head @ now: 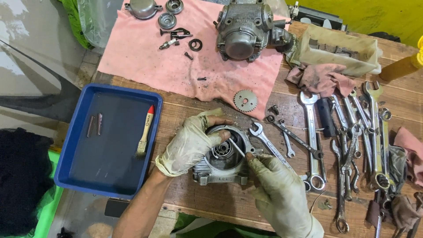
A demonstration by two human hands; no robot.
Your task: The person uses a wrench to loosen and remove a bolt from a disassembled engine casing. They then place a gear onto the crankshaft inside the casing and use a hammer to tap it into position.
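Note:
My left hand (190,142), in a dirty pale glove, grips the rim of a round grey metal engine housing (219,171) on the wooden bench, thumb and fingers curled over its upper edge. My right hand (276,190), gloved too, pinches a thin metal rod (236,147) that pokes into the housing's open bore, where a bearing and inner parts show. A combination spanner (264,139) lies just right of the housing.
A blue tray (75,172) of dark liquid with a brush (145,132) and pins sits left. A pink cloth (145,57) behind carries an engine block (246,28), covers and small parts. A sprocket (245,101) lies near. Several spanners (348,136) spread right, with rags.

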